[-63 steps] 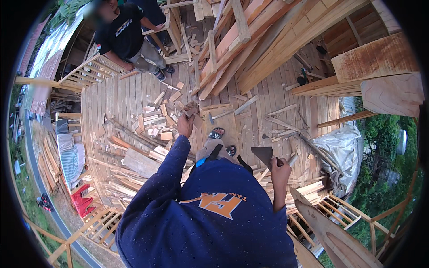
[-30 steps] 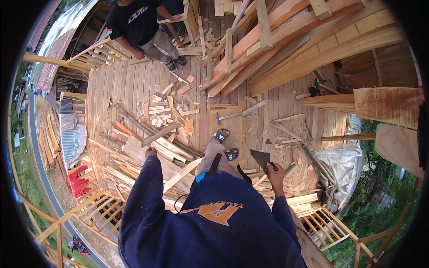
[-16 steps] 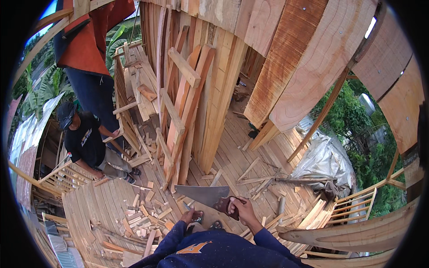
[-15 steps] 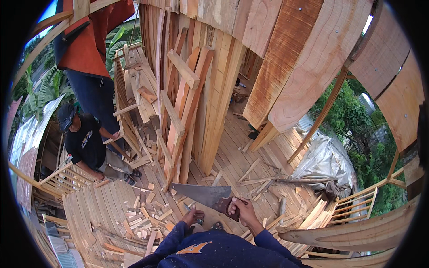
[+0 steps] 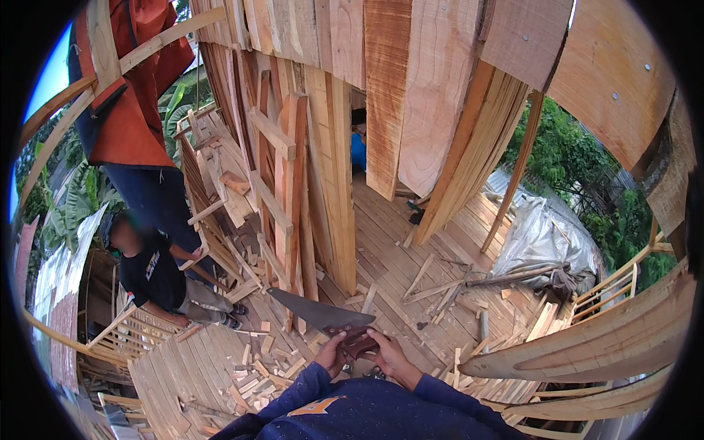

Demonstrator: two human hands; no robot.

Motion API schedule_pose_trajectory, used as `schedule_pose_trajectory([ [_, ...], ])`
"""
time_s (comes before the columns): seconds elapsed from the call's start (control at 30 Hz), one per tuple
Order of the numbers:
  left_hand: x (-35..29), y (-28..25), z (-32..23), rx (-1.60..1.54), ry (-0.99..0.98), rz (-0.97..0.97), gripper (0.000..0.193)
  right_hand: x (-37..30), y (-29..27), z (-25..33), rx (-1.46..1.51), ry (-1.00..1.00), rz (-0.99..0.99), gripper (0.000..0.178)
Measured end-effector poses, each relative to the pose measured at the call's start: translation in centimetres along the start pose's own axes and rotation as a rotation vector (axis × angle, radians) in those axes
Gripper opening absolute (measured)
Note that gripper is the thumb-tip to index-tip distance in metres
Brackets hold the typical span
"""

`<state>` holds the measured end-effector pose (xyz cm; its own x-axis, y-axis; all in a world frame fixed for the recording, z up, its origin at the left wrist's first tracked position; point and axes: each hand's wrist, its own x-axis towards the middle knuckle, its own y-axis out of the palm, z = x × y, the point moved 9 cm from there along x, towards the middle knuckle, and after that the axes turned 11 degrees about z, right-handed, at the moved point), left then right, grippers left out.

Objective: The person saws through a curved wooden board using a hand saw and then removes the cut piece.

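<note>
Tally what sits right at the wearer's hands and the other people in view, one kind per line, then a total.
Hand saws: 1, the hand saw
Wearer's hands on its handle: 2, left hand and right hand
Other people: 3, crouching person in black, standing person in orange, person in blue behind the planks
Total: 6

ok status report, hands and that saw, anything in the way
Both hands on the handsaw: left hand and right hand at its handle. Blade points up-left, level, over the scrap-strewn deck. Ahead: leaning planks; crouching person at left.
</note>
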<state>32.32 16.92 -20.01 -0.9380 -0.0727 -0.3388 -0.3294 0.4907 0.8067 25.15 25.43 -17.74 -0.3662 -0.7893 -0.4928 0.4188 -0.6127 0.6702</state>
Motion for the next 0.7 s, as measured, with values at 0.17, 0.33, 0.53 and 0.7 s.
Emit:
schedule_pose_trajectory([
  [0.17, 0.4, -7.6, 1.0, 0.268, -0.041, -0.292, 0.04, -3.0, -1.2, 2.2, -0.959, -0.19, -0.069, 0.053],
  [0.33, -1.7, -4.3, 0.5, 0.643, -0.236, -0.387, 0.035, -4.3, 3.5, -0.2, -1.488, -0.258, 0.35, 0.067],
  [0.53, -0.6, -4.3, 1.2, 0.795, -0.264, -0.413, 0.038, -1.9, 1.0, -2.6, -1.199, -0.072, 0.186, 0.051],
  [0.7, 0.1, -0.4, 1.9, 1.302, -0.209, -0.311, 0.052, -1.2, -2.0, -3.7, -1.158, -0.106, -0.023, 0.037],
])
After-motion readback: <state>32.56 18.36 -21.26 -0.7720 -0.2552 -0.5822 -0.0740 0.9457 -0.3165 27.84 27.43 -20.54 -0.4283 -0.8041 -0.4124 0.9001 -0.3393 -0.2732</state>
